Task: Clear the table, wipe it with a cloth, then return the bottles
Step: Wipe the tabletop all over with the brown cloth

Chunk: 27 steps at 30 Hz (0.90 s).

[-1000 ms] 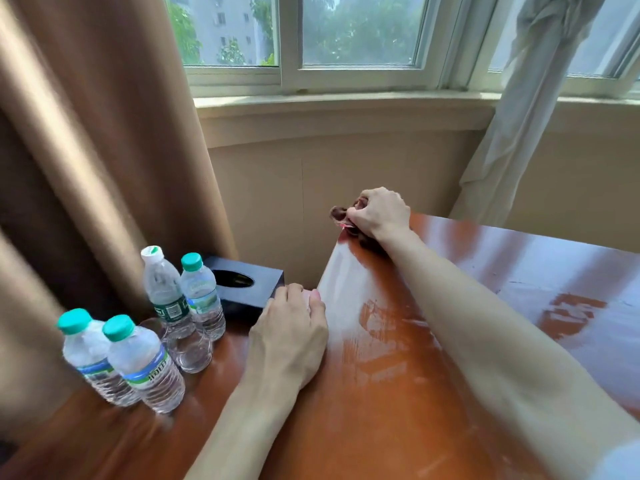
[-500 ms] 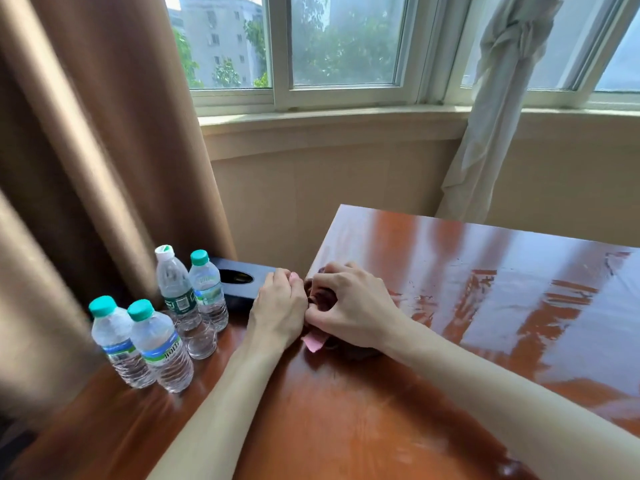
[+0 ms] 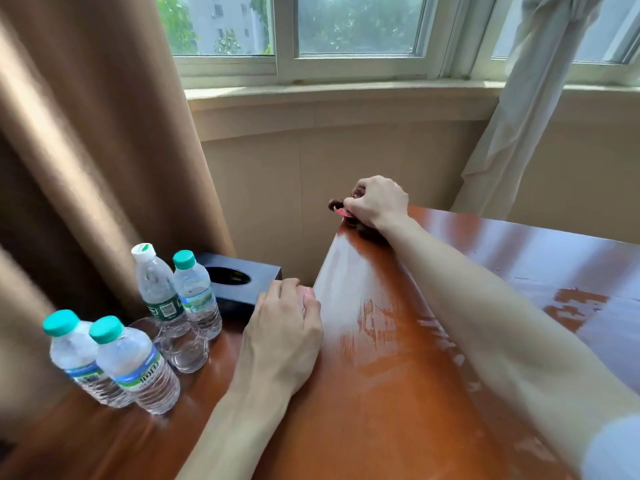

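Cloth [image 3: 349, 211]: dark, bunched, at far corner of counter [image 3: 398, 375], one end and a pink tag poking past the edge. Right hand [image 3: 379, 202] on top of it, fingers [image 3: 358, 195] clenched round the bundle, arm stretched out across the glossy wood. Left hand [image 3: 285, 336] palm-down at the counter's left edge, fingers released and lying flat, tips at the edge. Streaks and smeared patches on the surface between the two arms and further right. Four bottles [image 3: 136, 367] upright on the lower wooden surface to the left, off the counter: two with teal caps in front, touching; behind them one with a white cap just beside one with a teal cap. Two glasses [image 3: 183, 346] between the pairs. Black box [image 3: 239, 280] with an oval opening behind the rear bottles, near the left hand. Brown curtain [image 3: 97, 140] at left, pale curtain [image 3: 540, 98] at right, window [image 3: 346, 26] behind.
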Each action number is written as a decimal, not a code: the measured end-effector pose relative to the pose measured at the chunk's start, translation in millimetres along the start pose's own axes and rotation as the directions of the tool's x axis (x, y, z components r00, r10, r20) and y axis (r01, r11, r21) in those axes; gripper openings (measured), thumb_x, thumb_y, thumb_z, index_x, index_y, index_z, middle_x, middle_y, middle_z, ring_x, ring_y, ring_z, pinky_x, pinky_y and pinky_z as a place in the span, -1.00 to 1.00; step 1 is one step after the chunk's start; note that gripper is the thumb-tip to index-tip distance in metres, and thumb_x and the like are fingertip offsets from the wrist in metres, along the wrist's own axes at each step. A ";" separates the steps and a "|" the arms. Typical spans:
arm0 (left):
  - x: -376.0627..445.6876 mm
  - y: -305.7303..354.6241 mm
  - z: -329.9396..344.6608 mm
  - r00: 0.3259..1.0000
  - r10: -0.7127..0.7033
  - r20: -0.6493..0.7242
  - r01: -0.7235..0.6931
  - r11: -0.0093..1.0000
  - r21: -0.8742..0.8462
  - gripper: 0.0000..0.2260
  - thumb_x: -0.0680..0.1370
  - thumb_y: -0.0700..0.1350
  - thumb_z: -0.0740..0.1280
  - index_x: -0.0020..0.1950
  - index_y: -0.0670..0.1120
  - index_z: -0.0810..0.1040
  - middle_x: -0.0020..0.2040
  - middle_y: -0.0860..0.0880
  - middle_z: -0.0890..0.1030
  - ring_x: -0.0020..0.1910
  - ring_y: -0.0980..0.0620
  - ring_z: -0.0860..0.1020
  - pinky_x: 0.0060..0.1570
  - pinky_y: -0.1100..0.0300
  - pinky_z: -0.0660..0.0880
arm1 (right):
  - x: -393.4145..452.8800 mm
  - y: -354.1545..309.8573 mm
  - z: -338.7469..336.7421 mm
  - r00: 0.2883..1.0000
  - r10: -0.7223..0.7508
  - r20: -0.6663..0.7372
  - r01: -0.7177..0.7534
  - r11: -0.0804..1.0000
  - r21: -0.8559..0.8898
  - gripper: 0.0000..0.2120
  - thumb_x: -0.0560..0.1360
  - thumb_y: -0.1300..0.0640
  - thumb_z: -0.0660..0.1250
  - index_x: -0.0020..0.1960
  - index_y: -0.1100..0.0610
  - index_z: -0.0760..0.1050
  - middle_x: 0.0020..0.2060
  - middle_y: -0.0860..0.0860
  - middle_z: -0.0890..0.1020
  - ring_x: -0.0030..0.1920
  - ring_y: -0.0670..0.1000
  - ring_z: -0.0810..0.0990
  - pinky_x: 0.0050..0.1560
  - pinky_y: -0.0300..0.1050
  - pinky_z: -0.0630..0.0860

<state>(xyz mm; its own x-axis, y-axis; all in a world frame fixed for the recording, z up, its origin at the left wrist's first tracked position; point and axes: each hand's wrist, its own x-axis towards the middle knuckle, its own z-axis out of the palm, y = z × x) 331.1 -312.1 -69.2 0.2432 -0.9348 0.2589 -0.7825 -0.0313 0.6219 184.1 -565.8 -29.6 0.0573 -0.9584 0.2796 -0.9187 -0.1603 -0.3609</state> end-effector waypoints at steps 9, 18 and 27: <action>-3.5 8.2 -8.8 0.999 -0.049 0.005 0.049 0.998 0.029 -0.73 0.67 -0.04 0.12 0.21 -0.12 0.51 0.20 -0.08 0.53 0.22 -0.11 0.45 0.16 0.03 0.36 | -128.6 -26.6 -31.8 0.964 -0.240 0.113 0.230 0.969 0.094 -0.71 0.40 -0.29 0.32 -0.19 -0.06 0.52 -0.11 -0.07 0.53 -0.05 0.05 0.53 -0.14 -0.07 0.35; -12.5 9.9 -14.9 0.997 0.063 -0.035 -0.061 0.997 0.046 -0.63 0.67 -0.02 0.09 0.39 -0.14 0.46 0.37 -0.09 0.47 0.35 -0.08 0.39 0.31 0.02 0.35 | -223.4 -28.3 -64.4 0.893 -0.431 0.130 0.405 0.895 0.185 -0.80 0.45 -0.19 0.39 -0.01 -0.13 0.60 -0.02 -0.16 0.56 0.05 -0.03 0.48 -0.12 -0.13 0.29; -6.5 6.4 -7.6 0.990 0.124 0.061 -0.129 0.987 0.093 -0.64 0.63 0.17 0.15 0.41 0.26 0.46 0.50 0.05 0.35 0.47 0.09 0.26 0.37 0.11 0.34 | -33.7 0.2 -18.8 0.993 -0.098 0.066 0.096 0.995 0.034 -0.77 0.31 -0.16 0.34 -0.22 0.01 0.54 -0.17 -0.02 0.54 0.01 0.19 0.58 -0.14 -0.06 0.40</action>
<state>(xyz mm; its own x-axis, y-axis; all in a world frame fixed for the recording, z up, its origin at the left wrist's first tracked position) 328.8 -303.6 -61.3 0.1089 -0.9512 0.2888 -0.8571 0.0573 0.5120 174.7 -529.1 -22.4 0.1723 -0.9516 0.2545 -0.8951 -0.2591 -0.3628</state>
